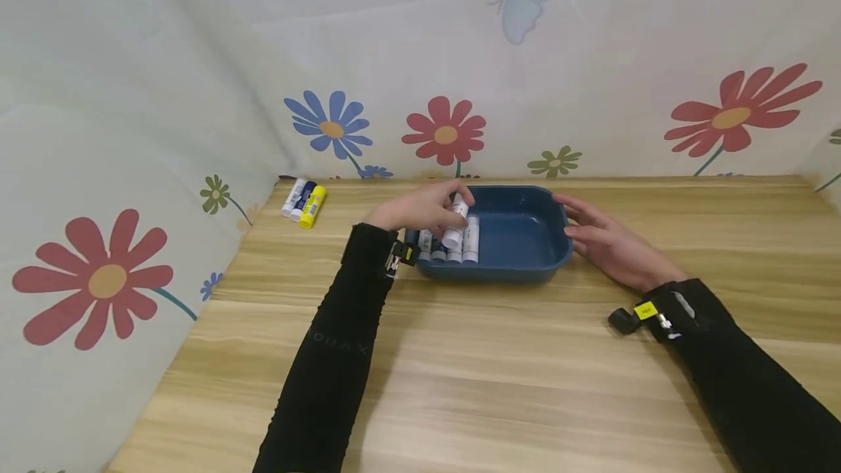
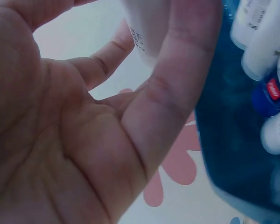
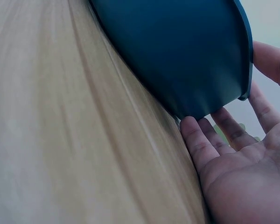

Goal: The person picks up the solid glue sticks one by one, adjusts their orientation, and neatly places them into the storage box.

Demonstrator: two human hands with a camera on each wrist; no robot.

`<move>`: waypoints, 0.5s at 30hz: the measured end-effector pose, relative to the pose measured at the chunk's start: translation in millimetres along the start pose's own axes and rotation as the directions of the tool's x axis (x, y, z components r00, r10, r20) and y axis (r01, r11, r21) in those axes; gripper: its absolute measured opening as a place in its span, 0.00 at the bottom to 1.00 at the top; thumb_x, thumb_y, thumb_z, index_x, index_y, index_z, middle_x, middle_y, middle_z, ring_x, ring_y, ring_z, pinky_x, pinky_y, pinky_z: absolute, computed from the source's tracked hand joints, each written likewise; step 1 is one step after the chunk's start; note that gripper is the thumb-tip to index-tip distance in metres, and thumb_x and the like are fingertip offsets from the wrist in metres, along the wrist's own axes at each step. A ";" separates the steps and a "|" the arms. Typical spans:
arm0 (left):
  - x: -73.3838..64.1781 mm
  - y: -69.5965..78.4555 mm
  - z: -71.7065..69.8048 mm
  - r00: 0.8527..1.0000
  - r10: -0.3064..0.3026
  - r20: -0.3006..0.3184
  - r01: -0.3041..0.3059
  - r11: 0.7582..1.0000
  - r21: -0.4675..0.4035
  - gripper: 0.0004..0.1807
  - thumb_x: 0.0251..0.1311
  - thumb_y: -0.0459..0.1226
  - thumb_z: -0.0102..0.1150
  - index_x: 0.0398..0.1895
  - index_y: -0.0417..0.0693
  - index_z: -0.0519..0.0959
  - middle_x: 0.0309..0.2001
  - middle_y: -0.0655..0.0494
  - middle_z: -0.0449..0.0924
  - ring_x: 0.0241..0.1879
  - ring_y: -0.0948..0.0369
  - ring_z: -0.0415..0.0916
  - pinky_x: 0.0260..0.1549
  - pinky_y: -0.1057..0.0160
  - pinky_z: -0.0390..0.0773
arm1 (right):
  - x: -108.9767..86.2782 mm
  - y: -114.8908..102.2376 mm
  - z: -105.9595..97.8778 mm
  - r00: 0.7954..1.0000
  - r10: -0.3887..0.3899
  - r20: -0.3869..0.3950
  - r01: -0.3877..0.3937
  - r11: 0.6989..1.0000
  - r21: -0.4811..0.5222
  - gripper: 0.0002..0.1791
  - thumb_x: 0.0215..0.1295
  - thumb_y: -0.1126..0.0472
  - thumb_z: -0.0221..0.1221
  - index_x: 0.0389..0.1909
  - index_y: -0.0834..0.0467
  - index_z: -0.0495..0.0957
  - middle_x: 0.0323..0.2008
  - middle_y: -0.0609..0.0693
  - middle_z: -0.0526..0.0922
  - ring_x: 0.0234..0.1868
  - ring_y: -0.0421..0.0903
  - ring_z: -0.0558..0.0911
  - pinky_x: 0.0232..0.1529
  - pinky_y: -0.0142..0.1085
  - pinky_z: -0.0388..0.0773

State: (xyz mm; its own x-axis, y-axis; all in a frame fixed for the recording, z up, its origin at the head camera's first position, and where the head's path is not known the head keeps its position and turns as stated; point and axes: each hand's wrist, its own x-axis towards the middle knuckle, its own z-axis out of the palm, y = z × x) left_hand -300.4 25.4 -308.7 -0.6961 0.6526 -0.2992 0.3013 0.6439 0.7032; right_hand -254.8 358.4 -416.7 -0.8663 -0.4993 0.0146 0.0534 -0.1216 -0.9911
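My left hand [image 1: 420, 209] pinches a white glue stick [image 1: 452, 239] between thumb and fingers, over the left part of a dark blue dish [image 1: 525, 233]. Tilted, the stick overlaps the row below it in the head view. That row of several glue sticks [image 1: 471, 239] lies side by side at the dish's left end; one has a dark blue cap [image 2: 266, 99]. At the other end, my right hand [image 1: 611, 248] touches the dish's outer wall with nearly straight fingers [image 3: 196, 135]. Its uppermost digit reaches the rim in the right wrist view.
At the table's back left corner lie three more glue sticks: a white one [image 1: 293, 197], a dark blue one [image 1: 304, 198] and a yellow one [image 1: 312, 207]. A flower-printed cloth [image 1: 394, 57] hangs behind and to the left of the wooden table [image 1: 499, 371].
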 end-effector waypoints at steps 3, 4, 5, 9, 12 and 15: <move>0.2 1.2 1.2 0.999 -0.016 0.038 0.018 0.999 -0.036 0.26 0.66 0.36 0.59 0.64 0.43 0.63 0.45 0.43 0.78 0.36 0.54 0.81 0.39 0.60 0.85 | 2.4 3.2 -0.1 1.000 -0.025 0.007 0.025 1.000 0.016 0.33 0.76 0.67 0.43 0.78 0.49 0.48 0.77 0.55 0.40 0.70 0.42 0.60 0.59 0.27 0.69; 1.2 2.4 1.5 0.998 -0.020 0.051 0.022 0.999 -0.036 0.27 0.66 0.36 0.59 0.65 0.42 0.62 0.45 0.43 0.77 0.36 0.54 0.81 0.39 0.60 0.85 | 2.7 3.7 -0.6 0.999 -0.031 0.010 0.031 0.999 0.020 0.33 0.76 0.67 0.43 0.78 0.49 0.48 0.77 0.55 0.41 0.70 0.43 0.61 0.59 0.27 0.69; 2.7 4.2 1.7 0.998 -0.026 0.063 0.028 0.999 -0.031 0.27 0.66 0.37 0.59 0.65 0.42 0.62 0.45 0.43 0.77 0.36 0.54 0.81 0.40 0.59 0.85 | 2.7 3.7 -0.9 0.999 -0.034 0.013 0.034 0.999 0.022 0.33 0.76 0.67 0.43 0.78 0.50 0.48 0.77 0.55 0.41 0.70 0.43 0.62 0.59 0.27 0.69; 9.4 12.7 2.0 0.993 -0.073 0.092 0.071 0.997 0.019 0.28 0.65 0.39 0.61 0.64 0.42 0.62 0.44 0.45 0.76 0.37 0.54 0.83 0.40 0.60 0.85 | 2.3 2.4 0.1 1.000 -0.023 0.016 0.022 1.000 0.017 0.33 0.76 0.66 0.44 0.78 0.50 0.47 0.77 0.55 0.39 0.71 0.44 0.59 0.60 0.27 0.69; 15.2 23.5 2.4 0.986 -0.121 0.115 0.115 0.991 0.064 0.29 0.64 0.40 0.63 0.64 0.44 0.63 0.40 0.48 0.76 0.32 0.56 0.82 0.42 0.58 0.84 | 1.0 0.1 0.3 1.000 -0.010 0.012 0.010 1.000 0.008 0.33 0.76 0.66 0.44 0.78 0.48 0.48 0.78 0.55 0.37 0.71 0.43 0.57 0.60 0.27 0.68; 19.3 36.6 3.1 0.976 -0.163 0.141 0.150 0.983 0.104 0.31 0.63 0.42 0.64 0.65 0.45 0.63 0.38 0.49 0.75 0.29 0.56 0.78 0.43 0.58 0.84 | 0.7 -1.4 0.1 1.000 -0.010 0.017 0.010 1.000 0.008 0.33 0.76 0.66 0.44 0.78 0.48 0.48 0.78 0.55 0.36 0.71 0.43 0.56 0.60 0.27 0.69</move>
State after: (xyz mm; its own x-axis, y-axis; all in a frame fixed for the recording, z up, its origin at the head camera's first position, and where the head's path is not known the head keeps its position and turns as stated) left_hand -300.8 62.8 -290.8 -0.6369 0.5884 -0.4982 0.2597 0.7722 0.5800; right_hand -255.4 358.2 -415.4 -0.8582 -0.5126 0.0266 0.0488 -0.1330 -0.9899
